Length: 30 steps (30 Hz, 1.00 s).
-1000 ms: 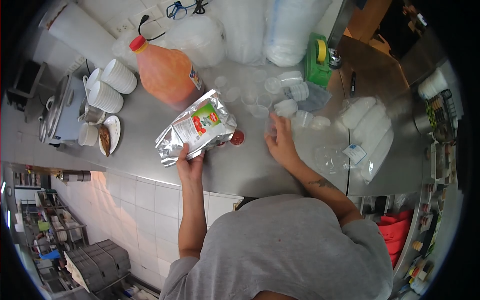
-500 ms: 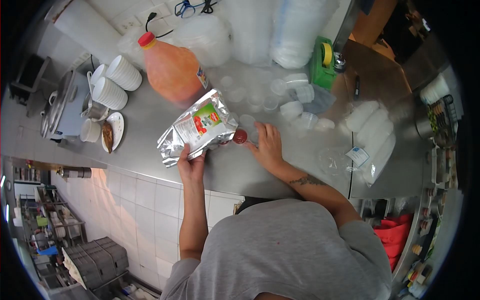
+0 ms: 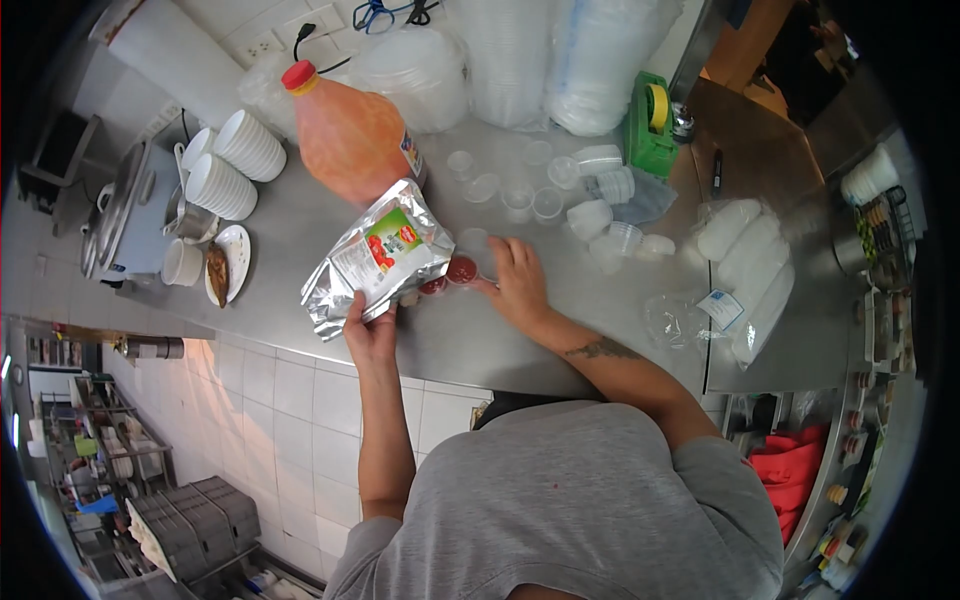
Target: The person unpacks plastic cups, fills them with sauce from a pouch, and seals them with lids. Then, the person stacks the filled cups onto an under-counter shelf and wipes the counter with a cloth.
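a steel counter crosses a tiled kitchen, and on it we find containers of several kinds. near the middle lies the task of our attention, a silver foil pouch with a green label picturing tomatoes; it is tilted, one end toward the cups and the other toward the counter's near edge. the left hand pinches the pouch's lower side between thumb and fingers. just beside its upper end we note a small cup filled with red sauce; a second red-filled cup shows partly from under the foil. the fingers of the right hand are spread, the thumb at the first cup's rim; whether it presses there we cannot tell. a clear cup stands just behind. farther back we see loose clear cups, a jug of orange liquid under a red cap, and, to the left, stacked white bowls near a plate bearing a brown item.

compared with one second ago, we observe that the right hand has left the loose cups and come beside the sauce. the pouch has shifted slightly leftward, away from the first filled cup, and more of the second is exposed. the jug and bowls keep their places.
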Motion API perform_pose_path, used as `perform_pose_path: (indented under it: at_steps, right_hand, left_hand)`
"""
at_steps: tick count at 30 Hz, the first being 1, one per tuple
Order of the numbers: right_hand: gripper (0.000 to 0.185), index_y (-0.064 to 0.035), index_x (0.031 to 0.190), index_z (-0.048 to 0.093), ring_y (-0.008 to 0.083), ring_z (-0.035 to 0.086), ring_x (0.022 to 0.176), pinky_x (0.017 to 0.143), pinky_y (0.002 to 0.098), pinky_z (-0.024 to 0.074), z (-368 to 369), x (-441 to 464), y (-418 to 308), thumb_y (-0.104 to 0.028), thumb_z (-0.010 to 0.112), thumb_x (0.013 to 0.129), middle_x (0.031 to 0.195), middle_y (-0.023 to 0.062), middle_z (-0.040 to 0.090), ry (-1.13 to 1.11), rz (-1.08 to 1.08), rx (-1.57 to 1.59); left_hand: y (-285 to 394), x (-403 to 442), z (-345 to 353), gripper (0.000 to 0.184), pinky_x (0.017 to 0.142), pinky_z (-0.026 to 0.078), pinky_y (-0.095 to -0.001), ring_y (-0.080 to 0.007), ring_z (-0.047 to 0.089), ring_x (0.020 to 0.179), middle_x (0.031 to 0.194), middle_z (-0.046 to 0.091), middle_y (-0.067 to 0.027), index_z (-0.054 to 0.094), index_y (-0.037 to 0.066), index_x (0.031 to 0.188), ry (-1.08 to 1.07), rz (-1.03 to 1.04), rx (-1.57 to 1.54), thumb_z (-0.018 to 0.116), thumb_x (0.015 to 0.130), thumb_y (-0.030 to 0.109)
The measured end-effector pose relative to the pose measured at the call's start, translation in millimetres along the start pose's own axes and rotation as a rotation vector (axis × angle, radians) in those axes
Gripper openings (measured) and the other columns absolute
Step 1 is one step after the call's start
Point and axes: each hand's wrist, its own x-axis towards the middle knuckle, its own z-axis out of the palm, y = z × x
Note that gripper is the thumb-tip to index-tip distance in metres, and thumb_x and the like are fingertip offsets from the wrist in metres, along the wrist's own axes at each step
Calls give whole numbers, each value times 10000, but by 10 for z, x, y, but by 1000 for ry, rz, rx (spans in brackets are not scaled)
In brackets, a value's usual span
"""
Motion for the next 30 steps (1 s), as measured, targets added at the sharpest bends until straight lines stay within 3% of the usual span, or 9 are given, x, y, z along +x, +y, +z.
perform_pose_path:
  at_steps: [7, 12, 18, 19, 22, 25, 28, 30]
  right_hand:
    - [739, 7, 1329, 344, 357, 454, 1084, 957, 417, 362, -136, -115, 110, -28, 673, 669, 1187, 197, 462, -52, -2, 128]
    - [788, -12, 1356, 324, 367, 451, 1093, 954, 419, 369, -131, -135, 131, -40, 705, 666, 1196, 196, 465, -19, 47, 214]
    - [841, -30, 1388, 291, 327, 485, 1094, 944, 400, 391, -201, -107, 85, -34, 731, 672, 1179, 180, 479, -38, 89, 306]
    - [853, -32, 1393, 284, 321, 488, 1090, 942, 400, 393, -221, -116, 86, -35, 735, 669, 1177, 180, 480, -49, 98, 325]
    - [856, -47, 1400, 280, 302, 504, 1062, 926, 393, 405, -265, -125, 134, -44, 732, 674, 1207, 180, 456, -106, 113, 368]
    - [809, -66, 1398, 292, 290, 521, 1019, 903, 389, 420, -431, -120, 181, -15, 687, 694, 1249, 171, 421, -121, 108, 564]
    - [758, -68, 1388, 310, 276, 525, 1004, 894, 371, 431, -658, 74, 340, 25, 623, 704, 1283, 168, 389, -102, 129, 512]
    - [712, -59, 1364, 335, 324, 526, 1040, 878, 393, 454, -600, 303, 461, 49, 571, 700, 1290, 164, 389, -40, 156, 415]
  left_hand:
    - [22, -49, 14, 434, 1030, 353, -556, -351, 447, 1232, 1334, 458, -178, 386, -10, 1316, 21, -2, -9, 483, 893, -1]
    - [15, -147, 118, 445, 1006, 383, -556, -337, 463, 1216, 1322, 465, -166, 381, -7, 1307, -3, 11, 37, 516, 884, 13]
    - [-199, -294, 341, 408, 989, 422, -480, -292, 516, 1148, 1244, 522, -162, 421, -39, 1257, -108, -7, 141, 555, 879, 32]
    - [-255, -356, 421, 377, 959, 457, -431, -271, 538, 1114, 1202, 538, -165, 442, -66, 1220, -101, 35, 186, 562, 870, 6]
    - [-389, -425, 540, 347, 909, 493, -404, -255, 561, 1063, 1148, 558, -158, 468, -81, 1183, -130, 144, 329, 573, 857, -22]
    - [-431, -441, 539, 216, 863, 514, -372, -229, 593, 963, 1025, 595, -131, 536, -59, 1046, -130, 173, 415, 604, 844, -22]
    - [-438, -446, 533, 165, 850, 518, -371, -219, 600, 934, 983, 602, -119, 548, -44, 990, -152, 172, 445, 613, 841, -20]
    - [-450, -472, 565, 154, 835, 520, -372, -216, 601, 927, 975, 602, -115, 550, -39, 977, -152, 179, 440, 616, 839, -20]
